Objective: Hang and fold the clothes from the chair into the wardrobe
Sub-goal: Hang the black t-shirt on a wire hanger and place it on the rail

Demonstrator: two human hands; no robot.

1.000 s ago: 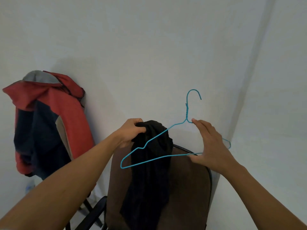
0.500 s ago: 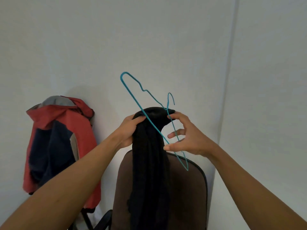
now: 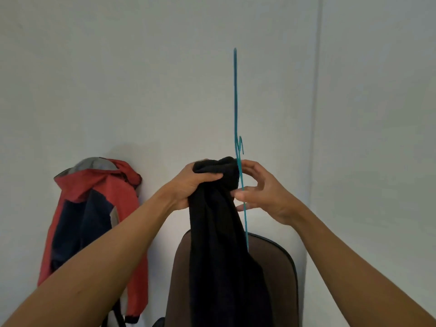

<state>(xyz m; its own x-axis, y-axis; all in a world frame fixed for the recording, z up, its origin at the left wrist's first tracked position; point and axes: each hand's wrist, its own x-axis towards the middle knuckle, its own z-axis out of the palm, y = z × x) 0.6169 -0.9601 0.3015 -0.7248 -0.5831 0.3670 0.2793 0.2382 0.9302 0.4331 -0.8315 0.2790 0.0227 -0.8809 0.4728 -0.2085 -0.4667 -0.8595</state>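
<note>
Left hand [image 3: 193,182]: clenched around the bunched top of a black garment [image 3: 217,244], thumb lying across the front of the fabric. The garment hangs straight down from that grip, in front of the brown chair back [image 3: 276,279], and runs out of the bottom of the frame.

Right hand [image 3: 262,192]: fingers curled around a teal wire hanger [image 3: 235,102], pinching it just right of the garment's bunched top. The hanger is turned edge-on to the camera and stands near vertical, one end rising high against the far wall [image 3: 141,79], the other reaching down below the hand to the chair's top edge. Its hook shows as a small kink just above the garment. Whether the wire has passed inside the fabric cannot be told from this angle; it lies against the garment's right side.

A red and navy jacket [image 3: 94,220] hangs at the far left against the wall, well apart from both hands.
</note>
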